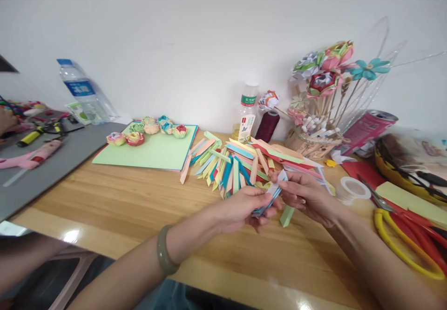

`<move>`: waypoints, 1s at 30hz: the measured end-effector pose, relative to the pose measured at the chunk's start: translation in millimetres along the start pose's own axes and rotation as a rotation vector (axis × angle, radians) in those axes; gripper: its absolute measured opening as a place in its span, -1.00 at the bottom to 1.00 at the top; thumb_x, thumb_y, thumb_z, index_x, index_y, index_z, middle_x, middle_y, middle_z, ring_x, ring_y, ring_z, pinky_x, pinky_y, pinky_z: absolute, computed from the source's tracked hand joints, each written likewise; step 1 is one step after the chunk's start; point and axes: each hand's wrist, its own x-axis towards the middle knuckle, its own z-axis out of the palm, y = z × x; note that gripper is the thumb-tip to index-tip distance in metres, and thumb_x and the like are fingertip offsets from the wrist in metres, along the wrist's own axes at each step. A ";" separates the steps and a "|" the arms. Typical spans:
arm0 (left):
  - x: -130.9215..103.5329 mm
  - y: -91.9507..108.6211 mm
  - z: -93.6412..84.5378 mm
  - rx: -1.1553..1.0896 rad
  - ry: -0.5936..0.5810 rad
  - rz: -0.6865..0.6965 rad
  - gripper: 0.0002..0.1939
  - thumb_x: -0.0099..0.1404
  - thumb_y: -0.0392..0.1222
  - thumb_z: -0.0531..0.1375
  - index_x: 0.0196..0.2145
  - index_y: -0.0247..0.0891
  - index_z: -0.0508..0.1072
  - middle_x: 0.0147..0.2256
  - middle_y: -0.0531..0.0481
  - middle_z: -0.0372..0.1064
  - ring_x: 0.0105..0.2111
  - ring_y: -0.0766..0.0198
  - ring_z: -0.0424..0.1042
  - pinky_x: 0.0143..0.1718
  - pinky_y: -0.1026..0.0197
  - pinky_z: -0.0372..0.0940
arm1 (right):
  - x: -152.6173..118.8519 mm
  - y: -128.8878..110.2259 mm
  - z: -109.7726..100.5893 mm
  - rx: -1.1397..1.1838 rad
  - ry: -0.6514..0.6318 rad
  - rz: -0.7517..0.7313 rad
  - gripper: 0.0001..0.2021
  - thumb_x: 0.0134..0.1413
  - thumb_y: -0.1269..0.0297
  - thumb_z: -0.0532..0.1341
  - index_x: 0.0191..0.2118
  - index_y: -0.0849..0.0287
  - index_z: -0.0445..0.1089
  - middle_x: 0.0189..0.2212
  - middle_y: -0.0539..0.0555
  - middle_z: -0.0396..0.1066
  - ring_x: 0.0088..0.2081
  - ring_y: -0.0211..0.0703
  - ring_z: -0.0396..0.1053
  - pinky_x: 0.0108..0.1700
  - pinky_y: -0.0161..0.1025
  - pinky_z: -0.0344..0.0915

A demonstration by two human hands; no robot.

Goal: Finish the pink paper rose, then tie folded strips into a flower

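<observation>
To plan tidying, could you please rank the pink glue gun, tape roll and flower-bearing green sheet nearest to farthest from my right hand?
1. Tape roll, just right
2. Green sheet, left
3. Pink glue gun, far left

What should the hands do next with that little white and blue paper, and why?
Maybe press the upper end of the white-and-blue paper flat with the right hand: its fingers are at that end, while the left hand holds the lower part.
</observation>
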 end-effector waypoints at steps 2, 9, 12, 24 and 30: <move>1.2 -0.8 2.0 -0.020 0.032 0.021 -0.79 0.19 -0.11 0.07 -0.45 -0.33 0.24 -0.63 0.18 -0.03 -0.70 0.55 -0.05 -0.72 0.46 -0.09 | -0.3 -1.7 2.6 -0.035 0.030 -0.022 -0.68 -0.18 0.14 0.29 -0.31 0.25 0.36 -0.70 -0.16 -0.03 -0.67 -0.47 -0.19 -0.67 -0.44 -0.25; 7.1 1.0 4.2 0.114 0.302 0.103 -0.81 0.28 -0.21 -0.10 -0.44 -0.30 0.19 -0.62 0.18 -0.05 -0.71 0.53 -0.11 -0.70 0.41 -0.21 | -4.2 -10.0 3.8 -0.549 0.239 -0.122 -0.64 -0.10 0.08 0.18 -0.19 0.19 0.33 -0.62 -0.08 0.17 -0.59 -0.33 0.11 -0.56 -0.35 0.08; 7.8 2.2 3.6 0.128 0.372 0.128 -0.80 0.28 -0.18 -0.11 -0.43 -0.29 0.18 -0.62 0.18 -0.05 -0.71 0.53 -0.12 -0.70 0.41 -0.20 | -9.0 -16.4 -0.9 -0.839 0.220 -0.088 -0.71 -0.10 0.05 0.16 -0.43 0.20 0.38 -0.66 -0.04 0.23 -0.61 -0.31 0.14 -0.57 -0.35 0.08; 18.0 -21.0 -2.0 0.529 0.427 0.247 -0.77 0.28 -0.12 -0.12 -0.45 -0.27 0.15 -0.58 0.13 0.02 -0.60 0.44 0.01 -0.56 0.33 -0.05 | -14.9 -2.7 29.0 -0.885 0.291 -0.215 -0.64 0.02 0.05 0.06 -0.63 0.18 0.24 -0.72 -0.07 0.20 -0.65 -0.34 0.10 -0.60 -0.37 0.00; 10.9 -16.7 1.3 0.734 0.468 0.349 -0.78 0.27 -0.18 -0.15 -0.50 -0.25 0.12 -0.52 0.07 0.08 -0.49 0.35 0.09 -0.41 0.27 0.02 | -7.3 7.0 26.9 -0.719 0.262 -0.111 -0.64 -0.01 0.02 0.07 -0.63 0.17 0.20 -0.74 -0.07 0.19 -0.68 -0.36 0.05 -0.63 -0.36 -0.03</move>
